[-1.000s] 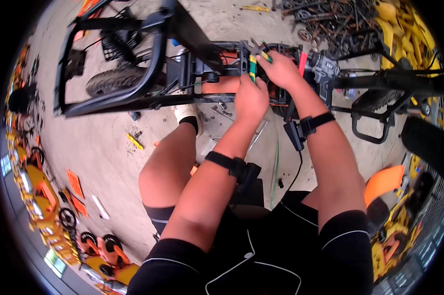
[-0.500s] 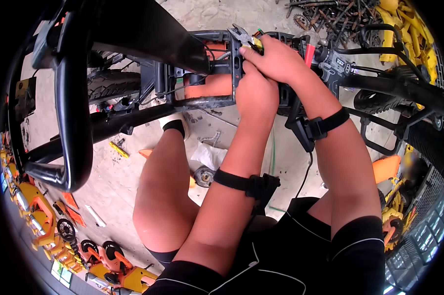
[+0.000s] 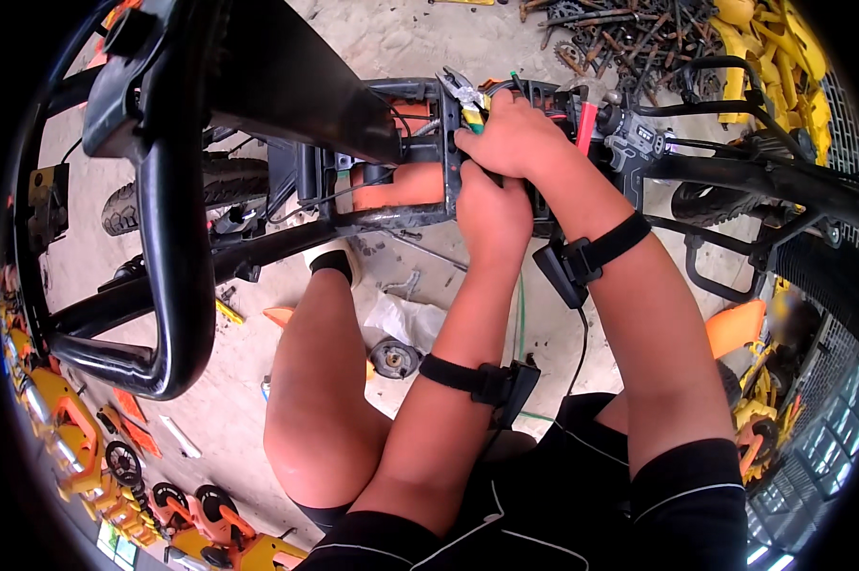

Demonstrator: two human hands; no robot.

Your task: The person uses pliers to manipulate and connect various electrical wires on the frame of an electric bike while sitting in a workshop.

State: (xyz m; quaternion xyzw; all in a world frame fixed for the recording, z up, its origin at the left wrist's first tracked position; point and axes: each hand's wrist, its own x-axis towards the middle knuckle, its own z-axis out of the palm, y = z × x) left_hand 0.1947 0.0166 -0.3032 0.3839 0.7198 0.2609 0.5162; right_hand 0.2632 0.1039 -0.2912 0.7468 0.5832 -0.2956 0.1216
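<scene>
My right hand is closed around the yellow-and-green handles of a pair of pliers, whose metal jaws point up and left at the black tube frame of a small vehicle. Just below it, my left hand reaches into the frame, its fingers hidden behind the tubing beside an orange part. I cannot tell what the left hand grips. A red-handled tool sticks up right of my right hand. Both forearms wear black straps.
A thick black roll bar curves across the left. A knobby tyre lies behind it. Scrap metal parts and yellow panels are piled top right. Orange parts line the left floor. A small wheel lies by my knee.
The view has closed in on the frame. My right hand with the pliers has stayed at the top of the frame while my left hand has pushed deeper in beneath it.
</scene>
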